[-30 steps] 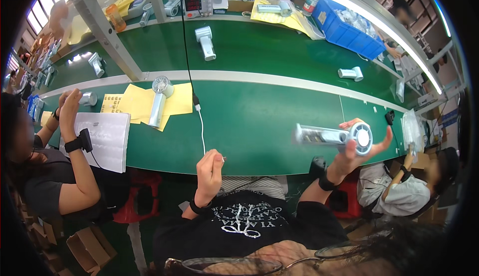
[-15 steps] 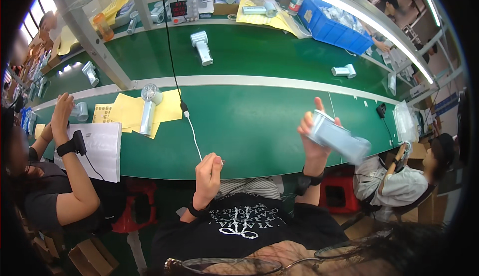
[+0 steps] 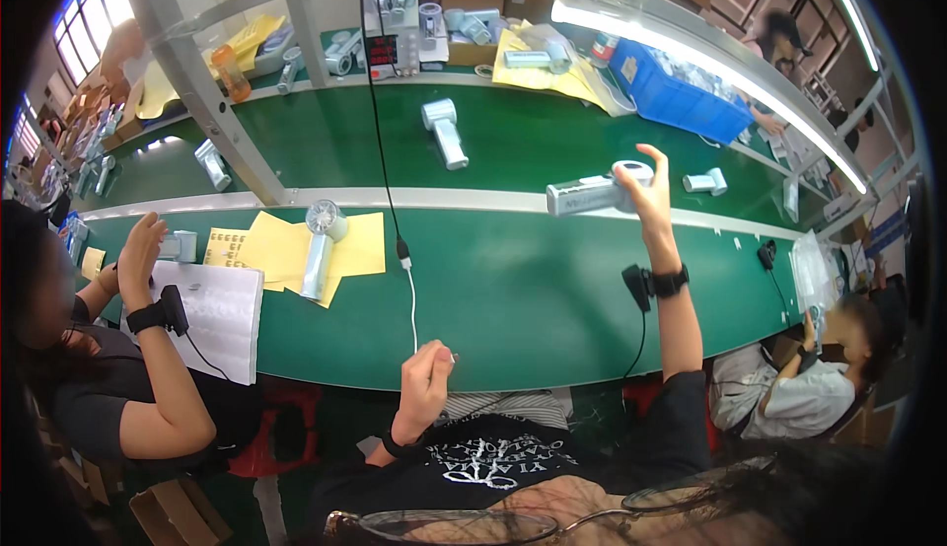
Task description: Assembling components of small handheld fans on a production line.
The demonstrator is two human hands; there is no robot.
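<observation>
In my raised right hand is a pale blue-grey handheld fan. My fingers close round its head end, and the handle points left above the rail. My left hand is closed in a pinch by the near edge of the bench, on the end of a white cable. That cable comes down from a black connector on a hanging black cord; the tip in my fingers is hidden. Left of the cable, another handheld fan lies on yellow sheets.
A metal rail separates the green bench from a green belt carrying several fans. A blue crate stands far right. Co-workers sit at both sides; the left one's hand is above a white paper stack.
My right hand has lifted the fan up and away from me, and its handle has swung from pointing right to pointing left. My left hand still pinches the cable. The whole view has shifted slightly.
</observation>
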